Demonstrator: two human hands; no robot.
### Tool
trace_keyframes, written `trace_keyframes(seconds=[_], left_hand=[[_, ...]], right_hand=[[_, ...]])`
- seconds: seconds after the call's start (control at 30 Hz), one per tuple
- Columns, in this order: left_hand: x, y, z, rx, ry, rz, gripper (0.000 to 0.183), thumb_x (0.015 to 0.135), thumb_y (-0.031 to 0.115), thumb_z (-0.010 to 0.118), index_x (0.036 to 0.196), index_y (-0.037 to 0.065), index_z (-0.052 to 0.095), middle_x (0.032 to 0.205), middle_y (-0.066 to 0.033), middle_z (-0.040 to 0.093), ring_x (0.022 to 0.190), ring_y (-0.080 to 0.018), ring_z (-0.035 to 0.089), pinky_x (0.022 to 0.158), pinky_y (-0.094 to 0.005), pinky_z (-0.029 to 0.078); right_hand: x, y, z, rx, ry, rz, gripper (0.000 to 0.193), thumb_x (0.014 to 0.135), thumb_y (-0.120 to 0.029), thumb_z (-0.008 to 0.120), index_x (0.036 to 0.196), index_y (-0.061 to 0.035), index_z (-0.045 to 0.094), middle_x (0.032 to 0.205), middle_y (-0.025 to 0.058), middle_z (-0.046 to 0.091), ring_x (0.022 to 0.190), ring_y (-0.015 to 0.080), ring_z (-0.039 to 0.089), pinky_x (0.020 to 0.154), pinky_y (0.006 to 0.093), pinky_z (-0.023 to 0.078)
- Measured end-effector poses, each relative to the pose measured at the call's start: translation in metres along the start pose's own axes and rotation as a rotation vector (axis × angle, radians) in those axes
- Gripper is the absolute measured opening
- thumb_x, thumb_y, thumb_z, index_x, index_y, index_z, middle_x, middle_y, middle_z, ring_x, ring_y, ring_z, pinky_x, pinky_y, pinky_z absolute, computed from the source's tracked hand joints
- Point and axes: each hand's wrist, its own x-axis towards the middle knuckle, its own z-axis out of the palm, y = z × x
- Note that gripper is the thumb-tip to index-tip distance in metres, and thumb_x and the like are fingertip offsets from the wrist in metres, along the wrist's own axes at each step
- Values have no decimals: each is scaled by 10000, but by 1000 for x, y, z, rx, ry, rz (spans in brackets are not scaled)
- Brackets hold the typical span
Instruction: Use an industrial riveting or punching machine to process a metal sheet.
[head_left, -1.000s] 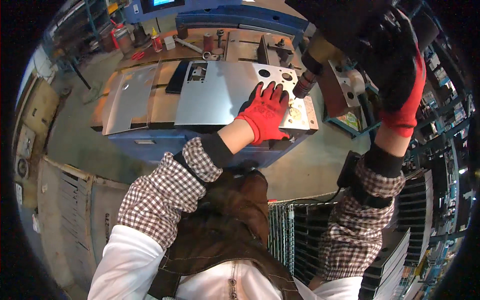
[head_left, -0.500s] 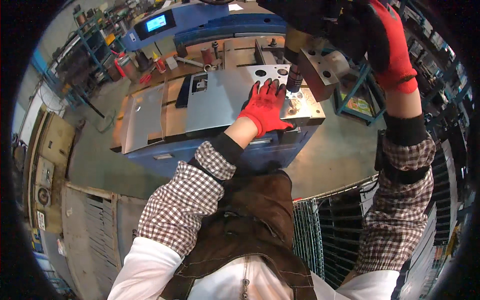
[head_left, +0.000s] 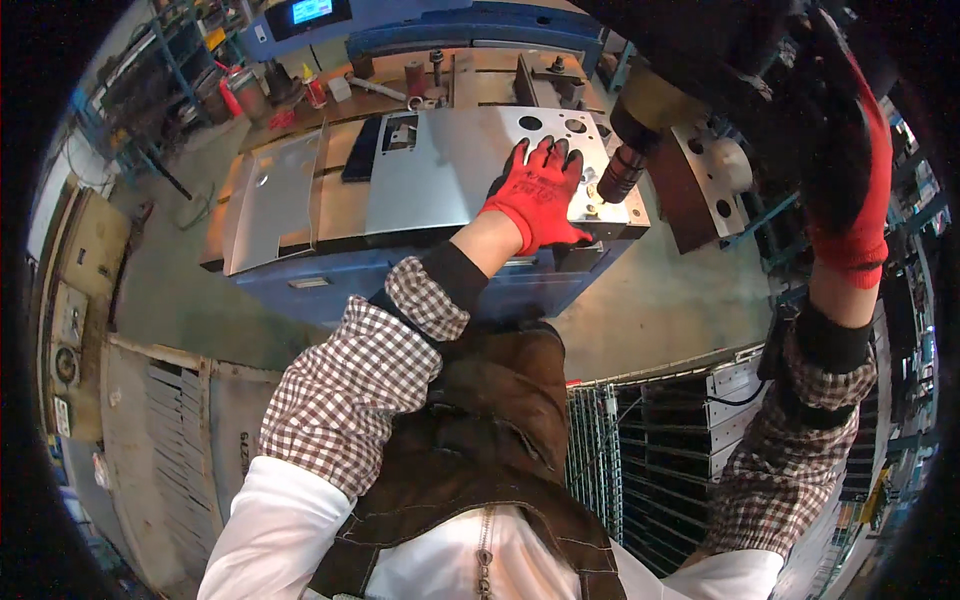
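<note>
My left hand [head_left: 540,195], in a red glove with dark fingertips, lies flat with fingers spread on a grey sheet-metal panel [head_left: 430,185]. The panel has round holes and a rectangular cutout, and rests on the slotted worktable. Just right of my fingers, a dark ribbed tool holder [head_left: 622,175] hangs at a tilt from the machine's spindle, over the panel's right end. My right hand [head_left: 855,180], also gloved, is raised at the upper right against the black machine head [head_left: 720,60]. Its fingers merge with the dark parts, so their grip is hidden.
A bent sheet-metal piece [head_left: 275,195] lies at the table's left. Behind are a hammer [head_left: 378,88], a red bottle [head_left: 314,90] and a bolt [head_left: 437,68]. A metal block with holes [head_left: 700,185] juts out right of the spindle. Wire racking [head_left: 650,450] stands at lower right.
The machine head, tool holder and block have shifted right, with my right hand moving right and slightly down. The bright glow on the panel's right end has faded. My left hand stays on the panel.
</note>
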Motion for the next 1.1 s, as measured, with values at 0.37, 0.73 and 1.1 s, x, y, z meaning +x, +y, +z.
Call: trace_keyframes(seconds=[0.37,0.73,1.1], left_hand=[[2,3,-1,-17,18,-3,1139,721,742,713,1545,34,370,1575,-262,371,1501,-424,293,1231,-601,173],[3,2,-1,-55,41,-1,1122,732,696,734,1542,13,367,1553,-265,387,1486,-422,314,1214,-604,196],[3,0,-8,-92,38,4,1107,737,673,741,1540,12,360,1545,-271,394,1487,-428,308,1217,-603,183]], right_hand=[[-1,-11,23,-340,248,-117,497,1061,-213,478,1515,-12,490,1362,86,639,1128,153,620,1006,299,485],[2,4,10,-286,140,-40,491,1065,-157,482,1529,-1,450,1309,80,626,1093,145,620,978,309,508],[2,-15,29,-210,261,109,459,1071,-183,488,1493,-3,478,1313,133,630,1150,240,635,1012,377,520]])
